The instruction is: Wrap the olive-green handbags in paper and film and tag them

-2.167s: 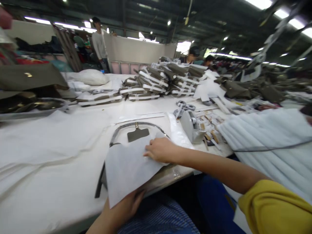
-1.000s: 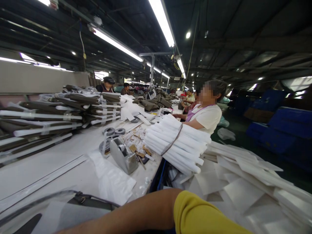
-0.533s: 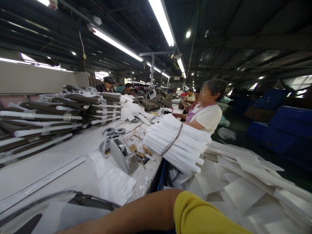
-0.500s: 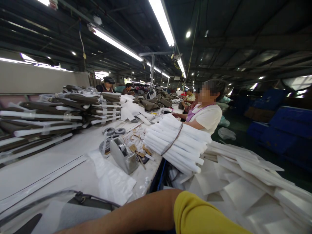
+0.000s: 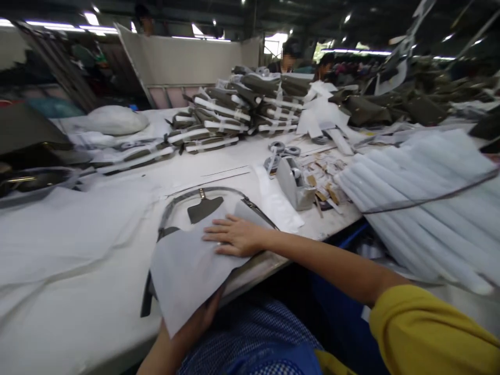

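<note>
A dark handbag [image 5: 169, 233] lies on the table at its front edge, mostly covered by a thin white sheet [image 5: 187, 271]. The bag's curved handle [image 5: 177, 197] and a dark hanging tag [image 5: 205, 209] show above the sheet. My right hand [image 5: 234, 237] rests flat on the sheet with its fingers stretched out and slightly apart. Below, my left hand [image 5: 197, 317] is at the near edge of the bag and sheet. Its fingers are mostly hidden underneath, so their grip cannot be made out.
A grey tape dispenser [image 5: 295, 185] stands right of the bag, beside tape rolls [image 5: 279, 151] and scattered small tags. A strapped bundle of white foam rolls [image 5: 422, 198] lies at the right. Stacked wrapped bags [image 5: 219, 117] stand behind. White sheets [image 5: 74, 224] cover the left.
The view has swung left and down, bringing the bag and both hands into sight. Earlier only the right arm and part of the bag showed at the bottom edge.
</note>
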A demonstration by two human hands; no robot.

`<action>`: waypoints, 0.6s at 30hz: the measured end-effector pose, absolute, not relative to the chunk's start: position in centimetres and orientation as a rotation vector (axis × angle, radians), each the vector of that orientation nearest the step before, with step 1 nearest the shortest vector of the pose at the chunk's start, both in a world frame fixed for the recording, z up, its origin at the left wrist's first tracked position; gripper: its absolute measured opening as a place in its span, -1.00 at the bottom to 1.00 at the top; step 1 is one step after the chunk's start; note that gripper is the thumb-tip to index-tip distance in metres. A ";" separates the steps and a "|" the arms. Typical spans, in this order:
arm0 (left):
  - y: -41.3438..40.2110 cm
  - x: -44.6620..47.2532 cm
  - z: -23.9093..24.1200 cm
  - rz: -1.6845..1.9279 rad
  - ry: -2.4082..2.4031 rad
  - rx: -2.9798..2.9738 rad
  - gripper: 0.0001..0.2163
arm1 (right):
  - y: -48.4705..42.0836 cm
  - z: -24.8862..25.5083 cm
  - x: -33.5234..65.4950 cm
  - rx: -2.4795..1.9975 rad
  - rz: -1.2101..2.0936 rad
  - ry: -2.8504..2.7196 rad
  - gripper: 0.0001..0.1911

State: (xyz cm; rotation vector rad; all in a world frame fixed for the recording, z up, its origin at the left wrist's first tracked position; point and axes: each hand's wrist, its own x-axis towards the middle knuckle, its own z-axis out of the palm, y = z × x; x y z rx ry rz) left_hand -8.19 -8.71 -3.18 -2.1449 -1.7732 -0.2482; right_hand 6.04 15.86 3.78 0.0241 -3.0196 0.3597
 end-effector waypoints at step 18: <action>-7.3 -8.2 -1.8 -0.441 -1.953 -2.164 -0.57 | 15.7 4.4 6.0 -0.176 0.436 -3.056 -0.38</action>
